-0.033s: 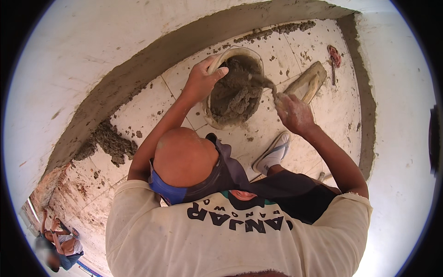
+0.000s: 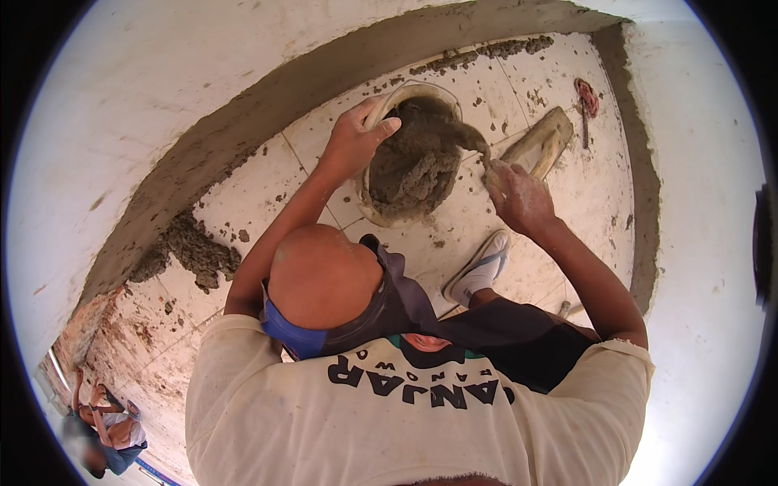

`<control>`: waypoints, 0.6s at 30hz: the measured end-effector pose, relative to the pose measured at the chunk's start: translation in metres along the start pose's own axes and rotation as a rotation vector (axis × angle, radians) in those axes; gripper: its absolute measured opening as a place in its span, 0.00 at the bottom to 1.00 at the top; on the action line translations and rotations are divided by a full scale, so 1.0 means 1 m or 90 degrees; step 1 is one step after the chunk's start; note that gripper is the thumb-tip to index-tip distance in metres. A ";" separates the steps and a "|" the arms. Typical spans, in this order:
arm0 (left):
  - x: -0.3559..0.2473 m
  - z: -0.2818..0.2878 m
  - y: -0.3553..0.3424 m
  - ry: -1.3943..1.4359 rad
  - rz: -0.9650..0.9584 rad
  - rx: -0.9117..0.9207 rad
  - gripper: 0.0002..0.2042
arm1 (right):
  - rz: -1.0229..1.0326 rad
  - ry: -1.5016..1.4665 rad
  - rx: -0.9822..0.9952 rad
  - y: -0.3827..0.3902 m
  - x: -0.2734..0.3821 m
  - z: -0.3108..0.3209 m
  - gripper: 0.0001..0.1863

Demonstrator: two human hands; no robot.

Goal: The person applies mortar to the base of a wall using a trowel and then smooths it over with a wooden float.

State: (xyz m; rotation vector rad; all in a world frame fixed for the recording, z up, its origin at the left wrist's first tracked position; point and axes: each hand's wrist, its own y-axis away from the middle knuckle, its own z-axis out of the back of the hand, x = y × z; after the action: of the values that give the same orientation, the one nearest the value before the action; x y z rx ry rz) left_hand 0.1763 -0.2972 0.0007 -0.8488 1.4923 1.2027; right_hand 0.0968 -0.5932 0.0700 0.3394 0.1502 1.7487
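Note:
A mortar-smeared bucket [image 2: 395, 219] with a thin wire handle stands tilted on the floor in front of me, holding wet grey mortar [image 2: 425, 172]. My left hand [image 2: 354, 146] grips its left rim, the thumb over the inside edge. In my right hand [image 2: 523, 198] is the handle of a trowel [image 2: 475, 139], fingers wrapped round it. The trowel's neck crosses the bucket's right rim. Its blade is coated in mortar and hard to make out inside the bucket. Just beyond my right hand lies a long, mortar-caked float [image 2: 545, 144].
A red cord-like bundle [image 2: 587, 101] lies at the far right. Mortar heaps [image 2: 198, 249] and crumbs dot the pale tiles [image 2: 300, 215]. Curved walls with a grey mortar band [image 2: 243, 113] enclose the space. Another person [image 2: 113, 429] sits at lower left. My sandalled foot [image 2: 480, 271] is near the bucket.
My right hand and the trowel have shifted very slightly right, and the blade's mortar-covered end shows a little differently over the mortar. My left hand stays on the rim.

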 end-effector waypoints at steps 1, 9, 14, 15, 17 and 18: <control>0.000 -0.001 -0.001 0.005 0.003 0.004 0.25 | -0.083 -0.003 0.084 -0.003 0.009 0.012 0.17; 0.004 -0.012 0.001 0.009 -0.045 0.021 0.22 | -0.064 -0.267 0.380 -0.012 0.018 -0.045 0.28; 0.007 0.001 0.001 -0.009 -0.051 0.035 0.23 | -0.176 -0.507 0.523 -0.015 0.042 -0.052 0.27; 0.006 0.002 -0.001 -0.010 -0.041 0.031 0.24 | -0.174 -0.520 0.526 -0.013 0.040 -0.050 0.27; 0.001 0.008 -0.002 -0.015 -0.017 0.020 0.25 | -0.085 -0.459 0.448 -0.009 0.036 -0.046 0.25; 0.002 0.011 -0.004 -0.020 -0.008 0.013 0.26 | -0.003 -0.383 0.363 -0.008 0.031 -0.042 0.24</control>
State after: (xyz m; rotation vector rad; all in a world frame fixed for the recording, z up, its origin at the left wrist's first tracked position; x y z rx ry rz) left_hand 0.1818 -0.2877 -0.0026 -0.8209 1.4695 1.1841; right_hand 0.0859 -0.5577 0.0327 1.2578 0.2091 1.5007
